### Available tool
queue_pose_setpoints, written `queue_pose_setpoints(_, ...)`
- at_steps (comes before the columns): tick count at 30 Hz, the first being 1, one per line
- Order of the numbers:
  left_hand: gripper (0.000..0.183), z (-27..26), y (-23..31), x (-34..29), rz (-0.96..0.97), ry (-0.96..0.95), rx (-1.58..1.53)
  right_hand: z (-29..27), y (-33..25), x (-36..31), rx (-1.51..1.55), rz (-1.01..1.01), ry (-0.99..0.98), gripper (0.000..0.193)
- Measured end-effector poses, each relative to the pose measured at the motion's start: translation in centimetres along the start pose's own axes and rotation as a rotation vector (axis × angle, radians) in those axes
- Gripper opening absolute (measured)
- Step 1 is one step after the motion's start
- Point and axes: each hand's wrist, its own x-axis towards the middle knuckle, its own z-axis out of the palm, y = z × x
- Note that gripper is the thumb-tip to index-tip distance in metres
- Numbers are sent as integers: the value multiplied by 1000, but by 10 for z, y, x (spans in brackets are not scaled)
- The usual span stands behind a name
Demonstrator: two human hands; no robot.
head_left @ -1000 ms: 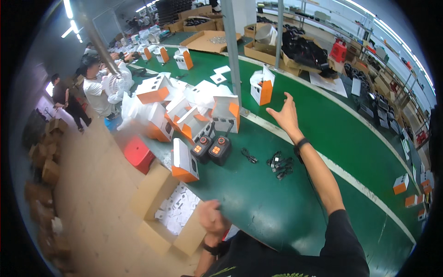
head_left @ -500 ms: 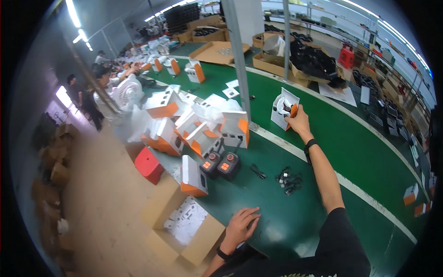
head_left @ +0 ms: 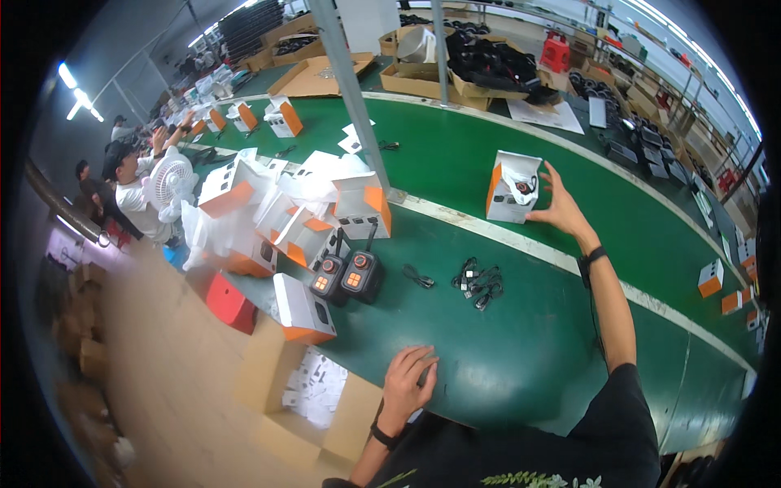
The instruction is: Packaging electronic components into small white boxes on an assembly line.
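An open white and orange box (head_left: 512, 193) stands upright on the green conveyor belt, its lid flap raised. Inside it is a small black device with an orange part, wrapped in white film. My right hand (head_left: 564, 207) is at the box's right side, thumb and fingers apart; whether the thumb touches it I cannot tell. Lying at the table's near edge, my left hand (head_left: 409, 381) is loosely bent with its thumb apart and nothing visible in it. Beyond it lie a coiled black cable (head_left: 418, 276) and a bunch of black cables (head_left: 478, 282). Two black walkie-talkies (head_left: 360, 275) with orange buttons stand left of them.
Several opened white and orange boxes (head_left: 362, 207) are heaped at the left, with a closed-looking box (head_left: 303, 309) nearer. A carton (head_left: 358, 411) holding white pieces stands below the table edge. A metal post (head_left: 346, 89) rises beside the belt. A co-worker (head_left: 130, 187) is at the far left.
My right hand has opened and come away from inside the box to its right side. The box has turned a little on the belt. My left hand stays at the table edge.
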Motion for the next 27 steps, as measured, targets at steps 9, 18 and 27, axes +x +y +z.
queue_pose_setpoints(9,60,-16,20,8,-131,-171,-132,32,-70,-59,-34,-154,236,67)
queue_pose_setpoints(18,120,29,83,46,-230,-105,-814,61,-154,-308,168,-43,-179,75)
queue_pose_setpoints(27,74,39,94,39,-404,24,-663,-35,-94,-371,-299,108,414,23)
